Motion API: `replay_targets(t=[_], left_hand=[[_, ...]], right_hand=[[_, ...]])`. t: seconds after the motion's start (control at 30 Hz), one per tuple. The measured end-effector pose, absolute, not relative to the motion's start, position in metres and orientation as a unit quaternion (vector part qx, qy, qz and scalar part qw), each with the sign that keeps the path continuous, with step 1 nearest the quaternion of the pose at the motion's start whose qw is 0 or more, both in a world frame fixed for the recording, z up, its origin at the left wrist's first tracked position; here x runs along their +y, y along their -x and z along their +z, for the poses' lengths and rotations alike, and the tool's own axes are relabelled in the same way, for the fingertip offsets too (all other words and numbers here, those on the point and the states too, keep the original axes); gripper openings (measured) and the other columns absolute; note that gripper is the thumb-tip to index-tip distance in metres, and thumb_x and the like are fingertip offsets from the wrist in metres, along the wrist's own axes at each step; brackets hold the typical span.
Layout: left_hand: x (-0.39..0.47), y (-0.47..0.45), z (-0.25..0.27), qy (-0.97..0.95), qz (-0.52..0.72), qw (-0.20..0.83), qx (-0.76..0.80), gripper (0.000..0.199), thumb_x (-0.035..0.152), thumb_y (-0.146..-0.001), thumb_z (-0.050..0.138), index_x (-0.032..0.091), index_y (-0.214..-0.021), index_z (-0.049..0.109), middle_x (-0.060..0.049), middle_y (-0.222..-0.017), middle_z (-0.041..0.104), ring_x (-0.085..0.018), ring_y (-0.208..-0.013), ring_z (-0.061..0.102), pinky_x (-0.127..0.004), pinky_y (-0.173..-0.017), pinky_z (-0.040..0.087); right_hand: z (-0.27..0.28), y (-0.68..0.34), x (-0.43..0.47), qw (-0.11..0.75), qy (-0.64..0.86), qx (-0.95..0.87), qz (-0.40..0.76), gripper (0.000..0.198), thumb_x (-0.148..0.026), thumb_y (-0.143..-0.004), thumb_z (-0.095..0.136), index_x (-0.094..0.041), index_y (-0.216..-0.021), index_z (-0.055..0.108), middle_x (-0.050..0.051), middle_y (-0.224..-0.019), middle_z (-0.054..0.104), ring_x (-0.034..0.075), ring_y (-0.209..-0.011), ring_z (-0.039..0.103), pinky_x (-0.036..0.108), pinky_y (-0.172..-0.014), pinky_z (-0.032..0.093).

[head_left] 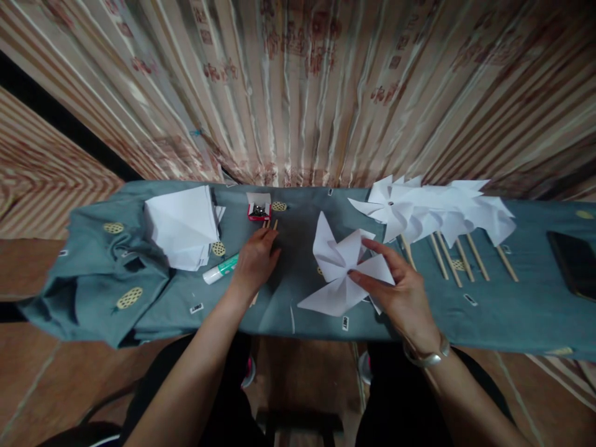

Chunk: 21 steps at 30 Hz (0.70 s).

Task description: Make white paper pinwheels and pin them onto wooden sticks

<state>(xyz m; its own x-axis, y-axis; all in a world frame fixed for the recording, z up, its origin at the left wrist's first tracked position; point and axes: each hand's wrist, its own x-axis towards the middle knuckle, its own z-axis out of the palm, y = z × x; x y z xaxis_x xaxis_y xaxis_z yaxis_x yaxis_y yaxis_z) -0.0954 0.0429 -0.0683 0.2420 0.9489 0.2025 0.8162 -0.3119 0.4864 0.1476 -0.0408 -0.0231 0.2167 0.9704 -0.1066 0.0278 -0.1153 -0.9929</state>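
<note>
Pinched between thumb and fingers of my right hand is a white paper pinwheel, its folded points meeting at the centre under my thumb. My left hand is closed over thin wooden sticks lying on the cloth; its fingertips are partly hidden, and stick ends show past them. Just beyond that hand stands a small open red and white box of shiny metal pieces, too small to make out. A white and green glue stick lies beside my left wrist.
Stacked white paper sheets lie at the left, near bunched-up green cloth. Finished-looking pinwheels on sticks overlap in a row at the right. A dark phone rests at the far right. Behind the narrow table hangs a pleated curtain.
</note>
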Motion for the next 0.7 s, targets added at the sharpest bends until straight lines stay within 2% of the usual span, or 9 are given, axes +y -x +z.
replay_targets(t=[0.3,0.57,0.7], left_hand=[[0.054,0.091,-0.073,-0.778,0.184,0.082,0.595,0.034,0.005,-0.078,0.058,0.012,-0.111,0.065,-0.015,-0.111,0.069,-0.03,-0.107,0.065,-0.043,-0.095,0.052],[0.052,0.084,-0.072,-0.774,0.17,0.099,0.601,0.032,0.007,-0.078,0.051,0.013,-0.105,0.067,-0.012,-0.096,0.071,-0.027,-0.088,0.069,-0.038,-0.081,0.055],[0.053,0.078,-0.067,-0.768,0.208,0.161,0.584,0.03,0.013,-0.077,0.052,0.014,-0.101,0.07,-0.009,-0.092,0.072,-0.023,-0.082,0.068,-0.033,-0.079,0.053]], right_hand=[[-0.02,-0.153,-0.048,0.499,0.589,-0.454,0.444,0.06,-0.031,-0.065,0.083,-0.022,-0.12,0.061,-0.003,-0.072,0.067,0.011,-0.055,0.057,0.023,-0.049,0.05],[-0.024,-0.15,-0.051,0.513,0.569,-0.449,0.459,0.059,-0.027,-0.066,0.082,-0.024,-0.121,0.06,-0.001,-0.08,0.068,0.013,-0.06,0.06,0.026,-0.051,0.054],[-0.028,-0.149,-0.053,0.515,0.563,-0.475,0.439,0.058,-0.027,-0.07,0.079,-0.024,-0.124,0.058,0.0,-0.085,0.069,0.015,-0.065,0.063,0.027,-0.056,0.056]])
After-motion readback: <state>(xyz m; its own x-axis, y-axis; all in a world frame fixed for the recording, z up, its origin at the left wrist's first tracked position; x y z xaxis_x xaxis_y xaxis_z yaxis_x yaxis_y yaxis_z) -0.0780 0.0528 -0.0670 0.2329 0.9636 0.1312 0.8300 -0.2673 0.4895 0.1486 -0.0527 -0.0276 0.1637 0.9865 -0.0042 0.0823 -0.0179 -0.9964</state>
